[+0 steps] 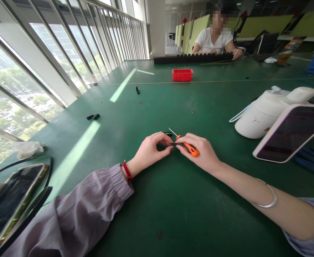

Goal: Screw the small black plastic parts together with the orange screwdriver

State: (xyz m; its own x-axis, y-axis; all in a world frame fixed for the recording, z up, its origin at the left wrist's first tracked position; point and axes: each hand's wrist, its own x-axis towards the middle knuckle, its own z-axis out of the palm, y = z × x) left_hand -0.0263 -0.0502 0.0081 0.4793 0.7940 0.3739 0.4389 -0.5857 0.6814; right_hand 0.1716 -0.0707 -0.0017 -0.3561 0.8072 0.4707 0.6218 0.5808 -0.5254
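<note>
Between the fingertips of my left hand [153,150] and my right hand [199,150] is a small, thin black part [174,144], pinched from both sides. My right hand also keeps hold of a screwdriver [190,149] with an orange and black handle, its thin metal shaft pointing up and left, away from me. Just beyond my left fingers a second small black piece [168,134] lies on the green table [157,200]. What the black parts are is too small to tell.
Small black pieces [93,116] lie at the left, another [138,90] farther back. A red bin [182,75] stands near a long black strip [173,60]. On the right are a white bottle [261,112] and a propped phone [293,134]; another phone [15,200] lies left. A person sits opposite.
</note>
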